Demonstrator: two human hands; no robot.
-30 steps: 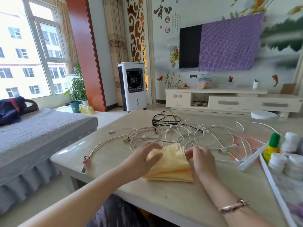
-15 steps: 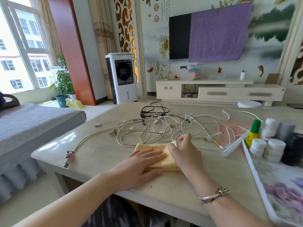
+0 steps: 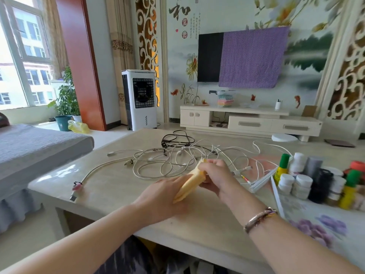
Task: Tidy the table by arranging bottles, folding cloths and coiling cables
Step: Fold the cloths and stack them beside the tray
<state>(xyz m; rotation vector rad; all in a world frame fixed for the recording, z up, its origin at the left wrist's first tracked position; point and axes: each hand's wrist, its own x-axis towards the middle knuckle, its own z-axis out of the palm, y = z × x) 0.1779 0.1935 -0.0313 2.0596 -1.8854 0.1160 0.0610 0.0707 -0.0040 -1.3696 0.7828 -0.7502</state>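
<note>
Beige and glossy, the table [image 3: 110, 186] fills the foreground of a living room, with a television half draped in purple cloth on the wall beyond it. Across the table's middle sprawls a tangle of white and black cables [image 3: 177, 157]. At the table's right edge, bottles [image 3: 300, 180] with white, green and orange caps stand clustered on a flowered tray [image 3: 316, 230]. Nearer the table's front edge than the cables, a folded yellow cloth [image 3: 189, 184] is lifted at a slant. The left hand [image 3: 164, 198] supports its lower end, fingers fairly straight beneath it, while the right hand [image 3: 215, 177] pinches its upper end with curled fingers.
</note>
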